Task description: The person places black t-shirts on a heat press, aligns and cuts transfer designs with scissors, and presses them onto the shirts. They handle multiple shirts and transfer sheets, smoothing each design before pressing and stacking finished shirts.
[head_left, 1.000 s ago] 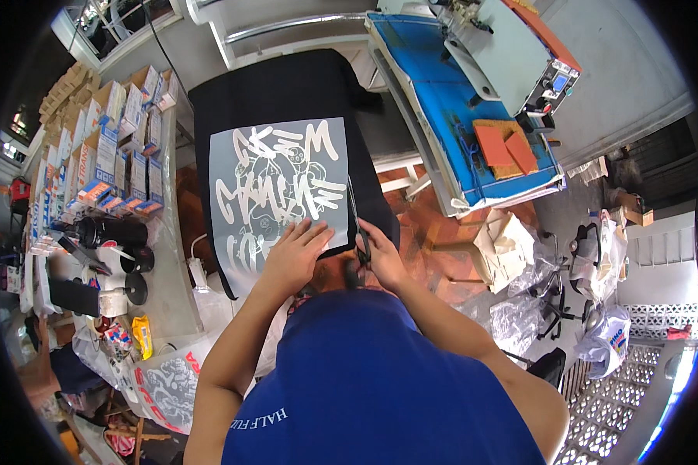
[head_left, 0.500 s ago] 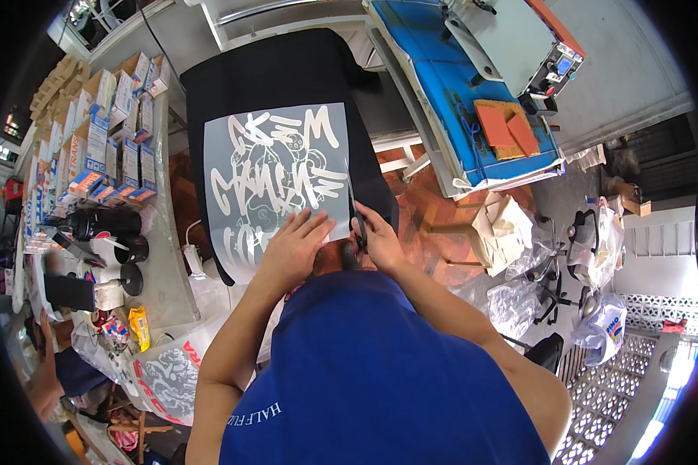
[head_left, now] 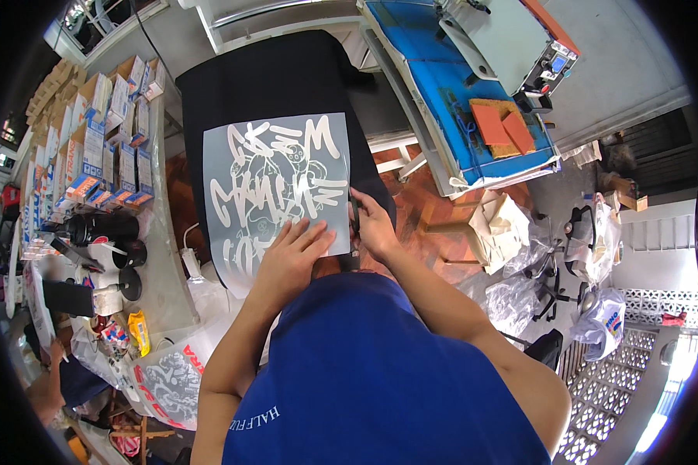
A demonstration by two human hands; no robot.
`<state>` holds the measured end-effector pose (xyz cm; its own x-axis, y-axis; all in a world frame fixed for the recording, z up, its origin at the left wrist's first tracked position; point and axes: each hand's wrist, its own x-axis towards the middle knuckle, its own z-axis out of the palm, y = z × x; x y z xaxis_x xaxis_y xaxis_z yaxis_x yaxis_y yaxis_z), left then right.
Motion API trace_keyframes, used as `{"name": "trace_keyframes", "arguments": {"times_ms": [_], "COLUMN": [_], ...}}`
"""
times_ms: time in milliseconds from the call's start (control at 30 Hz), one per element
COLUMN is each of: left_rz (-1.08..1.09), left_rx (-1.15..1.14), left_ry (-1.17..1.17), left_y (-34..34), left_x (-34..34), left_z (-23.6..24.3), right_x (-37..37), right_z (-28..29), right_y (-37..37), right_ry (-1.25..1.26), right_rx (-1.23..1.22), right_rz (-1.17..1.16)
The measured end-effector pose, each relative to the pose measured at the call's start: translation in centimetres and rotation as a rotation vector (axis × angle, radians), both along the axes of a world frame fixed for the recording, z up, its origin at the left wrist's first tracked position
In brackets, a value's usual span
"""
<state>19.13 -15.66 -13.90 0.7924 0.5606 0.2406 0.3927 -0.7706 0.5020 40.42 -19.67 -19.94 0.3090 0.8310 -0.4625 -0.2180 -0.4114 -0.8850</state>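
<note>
A grey film sheet [head_left: 275, 182] printed with white lettering and line drawings lies over black cloth [head_left: 264, 74], which looks like a garment spread on a flat support. Across the sheet's lower right part rests my left hand [head_left: 296, 249], its fingers stretched out and pressing lightly on the print. My right hand [head_left: 374, 225] is closed round black-handled scissors [head_left: 354, 215] at the sheet's right edge. Most of the scissors is hidden by my fingers, and the blades are hard to make out against the black cloth.
Long cartons [head_left: 93, 147] crowd the bench at left. A blue-topped press table [head_left: 419, 62] with orange pads [head_left: 490, 128] stands at upper right. Right of me are a wooden stool [head_left: 451, 228] and plastic bags [head_left: 512, 298]. Another person's arm [head_left: 50, 391] shows at far left.
The film sheet has slid a little toward me. My right hand has moved slightly up along its right edge with the scissors, whose blades now show less. My left hand stays on the sheet.
</note>
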Motion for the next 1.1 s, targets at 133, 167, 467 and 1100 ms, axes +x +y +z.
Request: {"name": "trace_keyframes", "arguments": {"times_ms": [133, 167, 467, 1100], "left_rz": [-0.001, -0.003, 0.027, 0.462], "left_rx": [0.012, 0.014, 0.013, 0.155], "left_ry": [-0.012, -0.012, -0.02, 0.377], "left_y": [-0.3, -0.5, -1.7, 16.7], "left_x": [-0.1, -0.3, -2.1, -5.4], "left_z": [0.1, 0.2, 1.1, -5.9], "right_x": [0.2, 0.4, 1.3, 2.4], "right_z": [-0.1, 0.2, 1.3, 5.1], "right_y": [0.2, 0.6, 5.9, 2.3], "right_ry": [-0.072, -0.058, -0.013, -0.042], "right_rx": [-0.01, -0.016, 0.011, 0.08], "right_rz": [0.022, 0.015, -0.016, 0.012]}}
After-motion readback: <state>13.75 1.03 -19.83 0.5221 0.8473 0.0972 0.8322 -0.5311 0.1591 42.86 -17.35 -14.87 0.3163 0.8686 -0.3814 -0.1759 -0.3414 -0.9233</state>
